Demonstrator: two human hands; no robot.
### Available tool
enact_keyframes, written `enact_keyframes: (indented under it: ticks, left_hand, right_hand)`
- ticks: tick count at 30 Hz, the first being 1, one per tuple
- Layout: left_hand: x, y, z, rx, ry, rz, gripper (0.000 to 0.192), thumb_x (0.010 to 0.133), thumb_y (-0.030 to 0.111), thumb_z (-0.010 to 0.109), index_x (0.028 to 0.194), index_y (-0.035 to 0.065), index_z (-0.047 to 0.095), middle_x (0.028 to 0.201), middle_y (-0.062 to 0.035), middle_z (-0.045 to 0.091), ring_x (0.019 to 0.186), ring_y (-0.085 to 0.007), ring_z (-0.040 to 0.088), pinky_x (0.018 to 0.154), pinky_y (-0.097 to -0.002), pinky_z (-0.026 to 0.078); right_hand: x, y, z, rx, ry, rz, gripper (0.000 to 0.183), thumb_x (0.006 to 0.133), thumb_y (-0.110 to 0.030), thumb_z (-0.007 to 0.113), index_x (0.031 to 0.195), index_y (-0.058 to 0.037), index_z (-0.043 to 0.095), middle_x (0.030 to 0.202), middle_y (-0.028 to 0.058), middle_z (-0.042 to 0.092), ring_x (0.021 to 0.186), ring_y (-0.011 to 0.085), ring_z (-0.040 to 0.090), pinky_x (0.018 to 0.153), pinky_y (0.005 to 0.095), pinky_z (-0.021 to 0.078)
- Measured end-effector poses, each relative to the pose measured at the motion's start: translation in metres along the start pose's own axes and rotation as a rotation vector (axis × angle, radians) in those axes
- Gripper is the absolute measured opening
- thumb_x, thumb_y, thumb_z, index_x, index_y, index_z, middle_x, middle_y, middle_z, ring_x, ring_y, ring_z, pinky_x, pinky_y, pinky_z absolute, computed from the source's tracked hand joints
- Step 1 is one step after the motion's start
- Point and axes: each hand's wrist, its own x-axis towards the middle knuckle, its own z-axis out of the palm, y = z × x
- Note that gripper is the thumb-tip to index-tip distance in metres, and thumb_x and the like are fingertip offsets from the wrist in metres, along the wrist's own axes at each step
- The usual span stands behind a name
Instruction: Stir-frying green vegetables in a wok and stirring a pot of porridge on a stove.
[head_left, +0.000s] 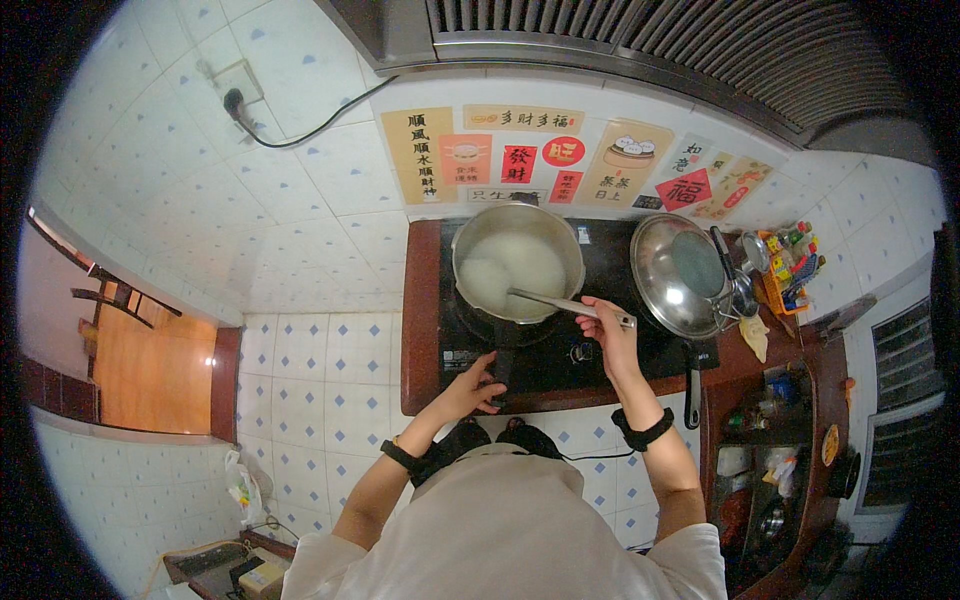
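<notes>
A deep metal pot (461, 225) with a dark handle (513, 367) stands on the left part of a black glass-topped stove (540, 375). Pale, cloudy liquid (517, 259) partly fills it. My right hand (609, 330) grips the metal handle of a ladle or spoon (559, 301), which slants over the pot's near rim. The utensil's lower end is hidden in the liquid. Beside the dark pot handle, my left hand (472, 386) has its fingers apart; whether it touches the handle I cannot tell.
A wok with a domed metal lid (656, 277) occupies the right side, its black handle (691, 397) jutting past the front edge. Beyond it are an orange basket of bottles and packets (784, 281) and a pale cloth (754, 337). A range hood (600, 37) hangs overhead.
</notes>
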Motion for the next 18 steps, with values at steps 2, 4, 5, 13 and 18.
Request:
enact_keyframes:
  ticks: [2,4,5,13,18]
  left_hand:
    - [0.001,0.000,-0.001,-0.010,-0.013,-0.028,0.071,0.089,0.015,0.057,0.143,0.0086,0.012,0.103,-0.0146,0.048,0.087,-0.0194,0.056,0.070,-0.0337,0.056]
    - [0.001,0.000,-0.002,-0.020,-0.024,-0.057,0.072,0.088,0.014,0.058,0.143,0.0109,0.011,0.108,-0.0133,0.045,0.092,-0.0210,0.055,0.073,-0.0353,0.056]
    - [0.001,0.001,-0.002,-0.026,-0.030,-0.062,0.073,0.088,0.014,0.059,0.143,0.0109,0.011,0.108,-0.0135,0.045,0.092,-0.0211,0.055,0.073,-0.0353,0.056]
    - [0.002,-0.003,-0.003,-0.054,-0.037,-0.054,0.075,0.087,0.014,0.060,0.143,0.0113,0.010,0.111,-0.0146,0.044,0.093,-0.0211,0.055,0.073,-0.0361,0.056]
    - [0.001,-0.008,-0.001,-0.001,0.012,0.017,0.070,0.089,0.016,0.058,0.143,0.0092,0.014,0.100,-0.0149,0.051,0.083,-0.0184,0.057,0.068,-0.0324,0.056]
  right_hand:
    - [-0.005,-0.007,-0.004,-0.005,0.008,-0.015,0.032,0.091,-0.026,0.053,0.102,0.0032,0.063,0.077,0.0079,0.065,0.064,0.0094,0.058,0.058,0.0210,0.0469]
    - [-0.011,-0.020,-0.004,-0.023,0.023,-0.046,0.034,0.092,-0.026,0.051,0.102,0.0044,0.062,0.079,0.0082,0.064,0.066,0.0089,0.057,0.059,0.0214,0.0463]
    - [-0.011,-0.023,-0.006,-0.023,0.022,-0.046,0.034,0.092,-0.026,0.051,0.102,0.0044,0.062,0.079,0.0082,0.064,0.066,0.0089,0.057,0.059,0.0214,0.0463]
    - [0.002,-0.027,-0.009,-0.293,-0.006,-0.340,0.024,0.092,-0.016,0.051,0.102,0.0020,0.063,0.086,0.0068,0.062,0.071,0.0107,0.054,0.063,0.0234,0.0432]
    - [0.011,-0.015,0.003,-0.613,-0.078,-0.680,0.018,0.085,-0.001,0.057,0.101,0.0017,0.063,0.088,0.0117,0.062,0.077,0.0195,0.058,0.068,0.0292,0.0455]
